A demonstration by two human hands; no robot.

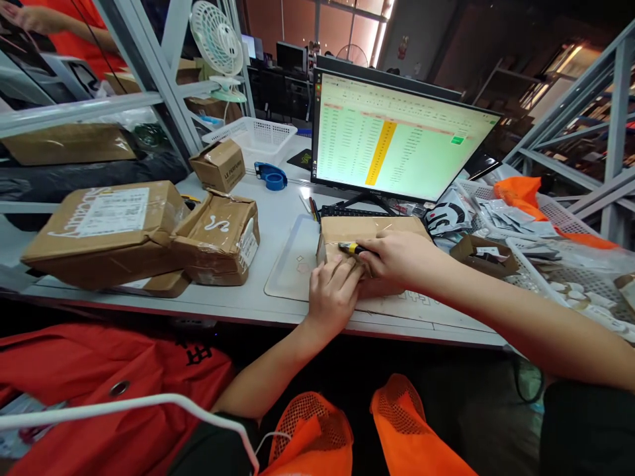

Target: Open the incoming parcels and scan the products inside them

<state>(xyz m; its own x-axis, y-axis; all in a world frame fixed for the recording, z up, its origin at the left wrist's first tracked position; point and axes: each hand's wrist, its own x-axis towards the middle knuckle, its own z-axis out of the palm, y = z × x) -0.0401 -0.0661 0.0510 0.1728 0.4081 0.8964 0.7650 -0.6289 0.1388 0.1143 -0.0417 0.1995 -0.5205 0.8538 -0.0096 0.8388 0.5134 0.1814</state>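
Note:
A closed brown cardboard box (367, 229) lies on a pale desk mat (288, 271) in front of the monitor. My right hand (397, 254) is closed around a yellow and black utility knife (351, 248), whose front end is over the left part of the box top. The blade itself is too small to make out. My left hand (335, 291) rests against the near left side of the box, its fingers stretched over the edge just below the knife. Part of the box's front is hidden by both hands.
Several taped cartons (109, 218) sit at the left of the desk. A blue tape roll (272, 178) lies behind them. The monitor (397, 139) stands behind the box, with a keyboard (347, 210) below. Baskets (536, 271) of small packets are at right. Another person's hand (40, 20) shows upper left.

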